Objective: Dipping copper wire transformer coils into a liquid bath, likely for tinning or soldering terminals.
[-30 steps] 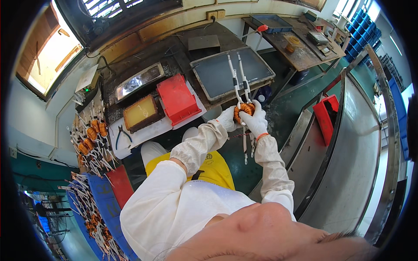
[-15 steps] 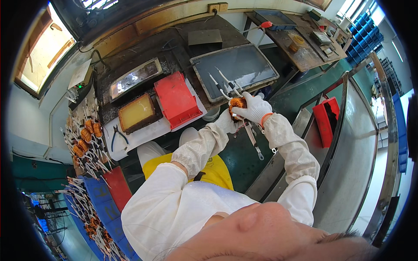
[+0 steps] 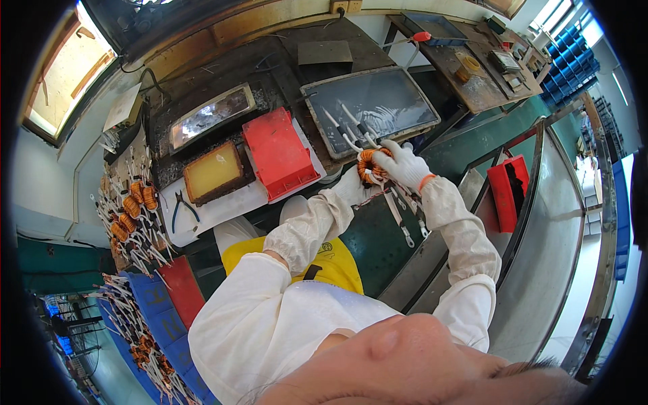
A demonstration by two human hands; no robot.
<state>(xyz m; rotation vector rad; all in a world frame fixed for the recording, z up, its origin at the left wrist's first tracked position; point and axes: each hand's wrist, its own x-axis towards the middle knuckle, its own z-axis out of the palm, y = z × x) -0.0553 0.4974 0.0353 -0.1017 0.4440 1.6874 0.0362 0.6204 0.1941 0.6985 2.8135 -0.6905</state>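
A copper-wound toroidal coil (image 3: 368, 164) is between my gloved hands at the near edge of the large grey tray. My left hand (image 3: 352, 187) grips its lower left side; the fingers are partly hidden. My right hand (image 3: 405, 167) is closed on its right side, fingers over the windings. White-sleeved leads (image 3: 348, 125) stick out from the coil over the tray, while other leads with metal lugs (image 3: 398, 217) hang down below it. A thin red-and-white twisted wire (image 3: 368, 198) crosses beneath the coil.
The tray (image 3: 432, 121) holds dark liquid. Left of it are a red bin (image 3: 275, 152), a yellowish block in a pan (image 3: 213, 173), a shiny metal pot (image 3: 210, 119) and pliers (image 3: 182, 209). More coils (image 3: 128, 209) pile up at far left. A red box (image 3: 507, 192) stands on the right.
The coil has turned so its ring opening shows more. My right hand has shifted slightly right, and the hanging leads have spread apart. Pale streaks now show on the tray's liquid.
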